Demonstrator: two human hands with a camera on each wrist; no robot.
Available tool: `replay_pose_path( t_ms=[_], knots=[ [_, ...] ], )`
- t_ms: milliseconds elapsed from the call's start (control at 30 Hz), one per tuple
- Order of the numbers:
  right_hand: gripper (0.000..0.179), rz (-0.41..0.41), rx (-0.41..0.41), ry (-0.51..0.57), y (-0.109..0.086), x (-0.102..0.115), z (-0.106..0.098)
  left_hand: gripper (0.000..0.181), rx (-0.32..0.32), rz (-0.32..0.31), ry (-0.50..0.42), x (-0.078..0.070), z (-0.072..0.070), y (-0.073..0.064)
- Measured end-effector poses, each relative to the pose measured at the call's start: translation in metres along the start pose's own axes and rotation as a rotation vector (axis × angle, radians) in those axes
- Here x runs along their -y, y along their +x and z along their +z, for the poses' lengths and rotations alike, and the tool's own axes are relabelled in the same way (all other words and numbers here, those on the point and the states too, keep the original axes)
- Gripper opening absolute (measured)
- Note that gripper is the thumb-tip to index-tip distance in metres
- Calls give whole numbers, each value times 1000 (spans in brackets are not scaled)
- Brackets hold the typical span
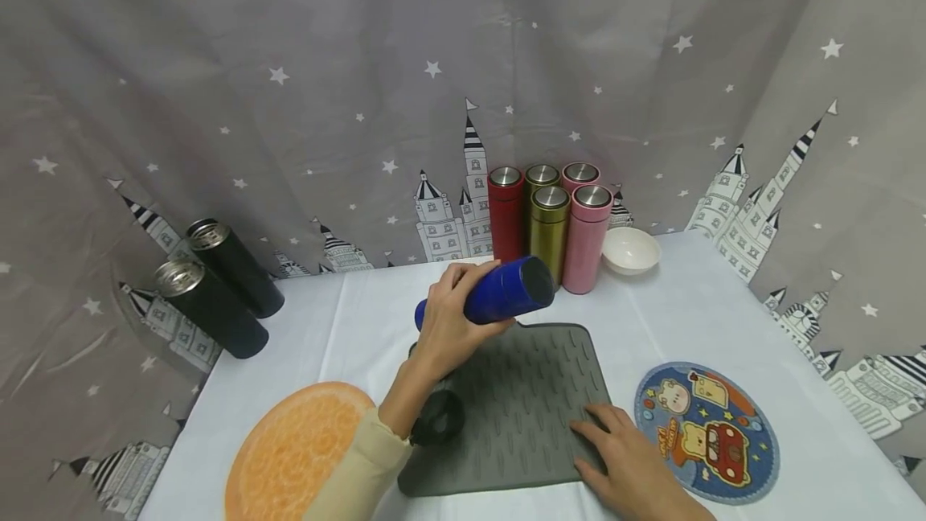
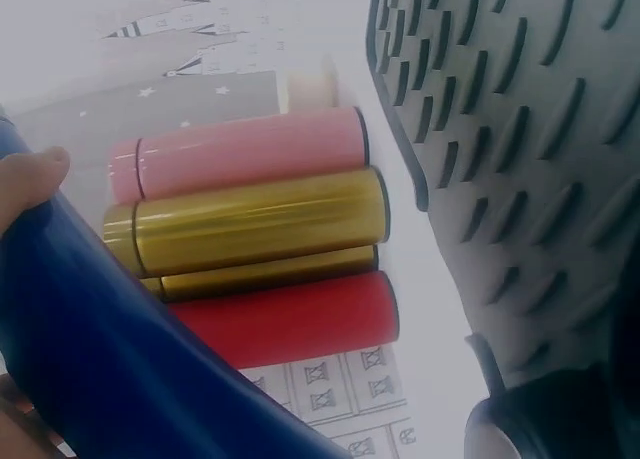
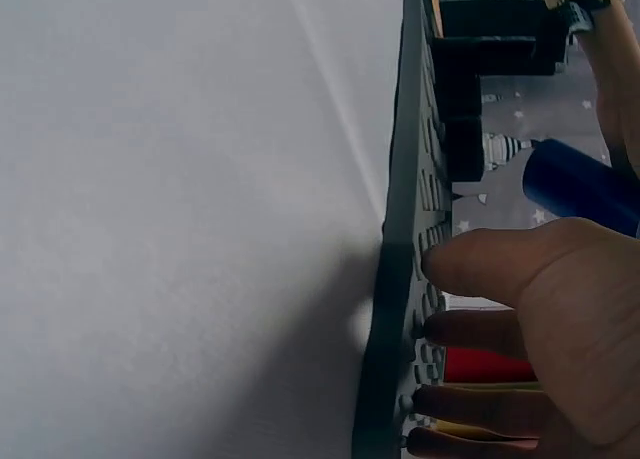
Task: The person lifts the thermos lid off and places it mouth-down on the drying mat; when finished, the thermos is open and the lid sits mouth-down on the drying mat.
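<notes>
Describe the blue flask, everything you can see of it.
The blue flask is a deep blue cylinder, smooth and slightly glossy, perhaps painted metal. It is tipped well over on its side, its dark round end pointing right in the head view; whether that is base or mouth I can't tell. The left grip holds it in the air, curled round it and hiding part of its body. It is clear of the mat, and nothing else is seen touching it.
</notes>
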State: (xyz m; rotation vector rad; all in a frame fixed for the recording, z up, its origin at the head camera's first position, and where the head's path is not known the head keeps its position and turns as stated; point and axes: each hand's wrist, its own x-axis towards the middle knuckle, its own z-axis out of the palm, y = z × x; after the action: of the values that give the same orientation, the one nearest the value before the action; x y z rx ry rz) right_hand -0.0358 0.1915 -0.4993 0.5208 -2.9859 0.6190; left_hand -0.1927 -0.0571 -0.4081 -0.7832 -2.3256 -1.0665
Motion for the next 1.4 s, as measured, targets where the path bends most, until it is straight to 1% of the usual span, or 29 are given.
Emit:
replay_pose_path(
  t_ms=[100, 200, 333, 467, 600, 667, 700, 833, 900, 967, 1000, 1067, 1133, 1167, 1233, 1300, 1400],
  knots=[
    [41, 13, 12, 2, 0, 0, -1, 86, -11, -20, -13, -5, -6, -6],
    [42, 30, 34, 4, 0, 0, -1, 82, -31, -30, -31, -9, -11, -12],
    [45, 50, 58, 12, 0, 2, -2, 75, -52, 2, -29, -13, -19, -19],
    [46, 56, 36, 40, 0, 2, -7, 75, -45, 34, -25, -18, -25, -27],
    [47, 35, -45, 108, 6, 2, -17, 76, -32, 45, -15, -23, -28, -36],
    [51, 29, -99, 166, 10, 4, -25, 77, -31, 55, -10, -25, -28, -41],
    [54, 25, -118, 215, 13, 6, -29, 77, -31, 59, -5, -26, -28, -43],
    [62, 25, -176, 480, 24, 21, -52, 79, -40, 105, 22, -32, -28, -51],
    [61, -14, -199, 602, 30, 29, -66, 80, -47, 139, 44, -35, -28, -55],
    [59, -58, -203, 693, 36, 36, -79, 81, -53, 173, 67, -38, -27, -58],
    [58, -78, -197, 724, 39, 39, -85, 81, -56, 189, 82, -39, -26, -59],
    [56, -90, -168, 766, 45, 46, -94, 82, -58, 217, 116, -41, -25, -62],
    [53, -47, -147, 755, 50, 53, -101, 83, -57, 238, 150, -43, -24, -65],
    [51, -15, -145, 727, 52, 57, -104, 83, -55, 244, 166, -44, -24, -66],
    [46, 70, -142, 661, 56, 66, -108, 84, -53, 253, 199, -45, -24, -69],
    [46, 161, -140, 601, 57, 74, -111, 84, -51, 255, 221, -46, -24, -71],
    [48, 253, -116, 591, 58, 82, -114, 84, -53, 255, 237, -46, -24, -73]
  ],
)
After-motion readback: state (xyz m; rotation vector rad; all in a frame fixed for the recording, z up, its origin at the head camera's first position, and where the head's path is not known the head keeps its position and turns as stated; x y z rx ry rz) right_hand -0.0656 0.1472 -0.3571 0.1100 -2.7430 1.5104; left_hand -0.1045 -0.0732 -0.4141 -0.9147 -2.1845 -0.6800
